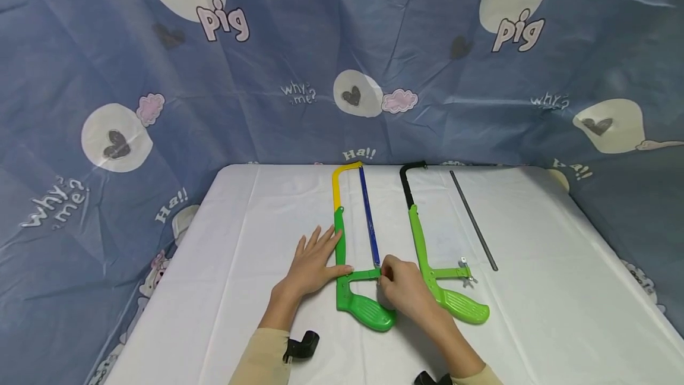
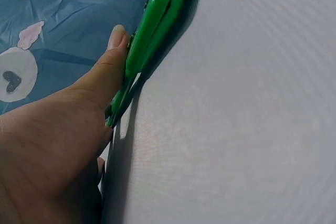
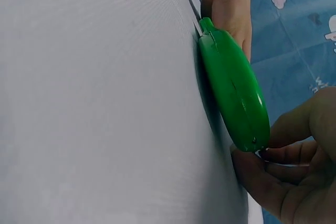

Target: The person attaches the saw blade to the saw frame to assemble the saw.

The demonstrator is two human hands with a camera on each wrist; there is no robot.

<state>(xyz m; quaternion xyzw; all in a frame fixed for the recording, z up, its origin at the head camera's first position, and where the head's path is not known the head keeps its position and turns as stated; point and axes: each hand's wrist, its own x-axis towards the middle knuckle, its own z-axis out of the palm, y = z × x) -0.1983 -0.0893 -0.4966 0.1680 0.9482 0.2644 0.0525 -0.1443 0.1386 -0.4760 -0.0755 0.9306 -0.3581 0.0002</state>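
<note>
Plainly, left hand point(image 1: 312, 267) spread; right point(image 1: 407, 291) curled

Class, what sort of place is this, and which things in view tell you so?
Probably a makeshift work or filming corner: a cartoon-printed blue cloth forms the backdrop to a white table, where a yellow-and-green saw and a black-and-green saw lie.

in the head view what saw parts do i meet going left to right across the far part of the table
Yellow saw arm → blue blade → black saw arm → thin grey strip
</note>
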